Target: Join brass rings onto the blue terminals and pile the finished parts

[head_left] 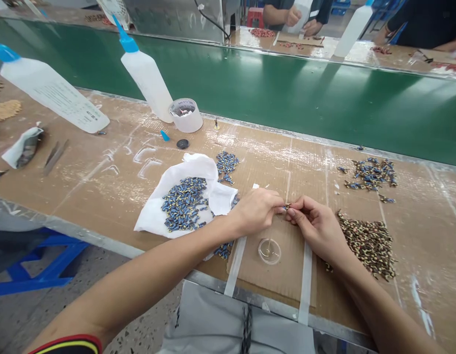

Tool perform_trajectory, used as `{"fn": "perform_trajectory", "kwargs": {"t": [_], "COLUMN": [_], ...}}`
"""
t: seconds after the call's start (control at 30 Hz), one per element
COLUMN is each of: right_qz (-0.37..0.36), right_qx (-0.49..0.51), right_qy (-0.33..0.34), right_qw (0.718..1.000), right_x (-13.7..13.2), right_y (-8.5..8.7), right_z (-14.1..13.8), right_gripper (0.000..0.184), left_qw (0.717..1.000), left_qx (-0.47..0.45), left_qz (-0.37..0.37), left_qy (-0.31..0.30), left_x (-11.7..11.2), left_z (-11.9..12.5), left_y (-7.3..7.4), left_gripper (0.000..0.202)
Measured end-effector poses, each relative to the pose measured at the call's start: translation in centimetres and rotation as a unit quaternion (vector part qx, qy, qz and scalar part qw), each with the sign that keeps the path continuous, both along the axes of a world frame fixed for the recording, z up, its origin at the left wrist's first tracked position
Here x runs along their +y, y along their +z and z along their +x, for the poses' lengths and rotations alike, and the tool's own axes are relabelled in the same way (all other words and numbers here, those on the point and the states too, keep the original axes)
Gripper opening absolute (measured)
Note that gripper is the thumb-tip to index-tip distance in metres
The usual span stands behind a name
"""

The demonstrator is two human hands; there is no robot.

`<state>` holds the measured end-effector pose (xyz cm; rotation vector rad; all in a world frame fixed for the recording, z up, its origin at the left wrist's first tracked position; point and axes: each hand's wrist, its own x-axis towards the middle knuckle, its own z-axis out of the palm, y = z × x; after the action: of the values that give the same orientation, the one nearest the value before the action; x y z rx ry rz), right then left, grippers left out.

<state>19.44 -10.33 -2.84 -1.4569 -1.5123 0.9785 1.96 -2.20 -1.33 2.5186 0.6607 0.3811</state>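
My left hand [258, 210] and my right hand [315, 222] meet above a taped cardboard sheet [250, 270]. Both pinch a tiny blue-and-dark piece [286, 207] between their fingertips; fingers cover most of it. Below them on the cardboard stands a small clear round dish [269, 251] with a thin stick in it. Left of my left hand, a white cloth [154, 206] bears a heap of small blue-and-yellow pieces [185, 202]. By my right wrist lies a pile of small dark brown and yellowish pieces [368, 243]. Farther back on the right are several blue-and-dark pieces [375, 173].
Two white bottles with blue nozzles [54, 93] [147, 81] stand at the back left, beside a tape roll [186, 116]. Tweezers [55, 156] lie at the left. A green conveyor belt [250, 88] runs behind the table. Across it, other people work.
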Motion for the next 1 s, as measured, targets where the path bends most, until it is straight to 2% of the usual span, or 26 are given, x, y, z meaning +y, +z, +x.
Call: {"fn": "perform_trajectory", "kwargs": {"t": [0.13, 0.33, 0.57, 0.7, 0.8, 0.87, 1.0], "right_qz": [0.003, 0.014, 0.004, -0.038, -0.025, 0.014, 0.095], "right_qx": [-0.021, -0.052, -0.021, 0.062, 0.121, 0.129, 0.108], "right_qy": [0.001, 0.01, 0.014, 0.023, 0.025, 0.032, 0.047], "right_qw": [1.0, 0.998, 1.0, 0.997, 0.992, 0.991, 0.988], "right_x": [-0.1, -0.5, -0.3, 0.1, 0.2, 0.1, -0.4], "right_y": [-0.2, -0.2, 0.0, 0.2, 0.3, 0.5, 1.3], "right_z": [0.0, -0.1, -0.3, -0.1, 0.1, 0.3, 0.1], "right_gripper": [0.018, 0.018, 0.02, 0.019, 0.025, 0.033, 0.027], "left_qw": [1.0, 0.999, 1.0, 0.994, 0.973, 0.947, 0.877], "left_qx": [0.016, 0.032, 0.031, -0.003, -0.031, -0.046, -0.065], "left_qz": [0.013, 0.037, 0.002, -0.107, -0.227, -0.318, -0.471], "left_qy": [0.012, -0.005, 0.006, 0.0, -0.011, -0.029, -0.072], "left_x": [-0.4, -0.9, -0.7, 0.2, 0.8, 1.1, 1.2], "left_z": [0.2, 0.0, -0.1, -0.5, -1.1, -1.4, -1.9], "left_y": [-0.1, 0.3, 0.4, 1.0, 1.7, 2.2, 2.9], "left_gripper": [0.021, 0.019, 0.018, 0.021, 0.027, 0.027, 0.031]}}
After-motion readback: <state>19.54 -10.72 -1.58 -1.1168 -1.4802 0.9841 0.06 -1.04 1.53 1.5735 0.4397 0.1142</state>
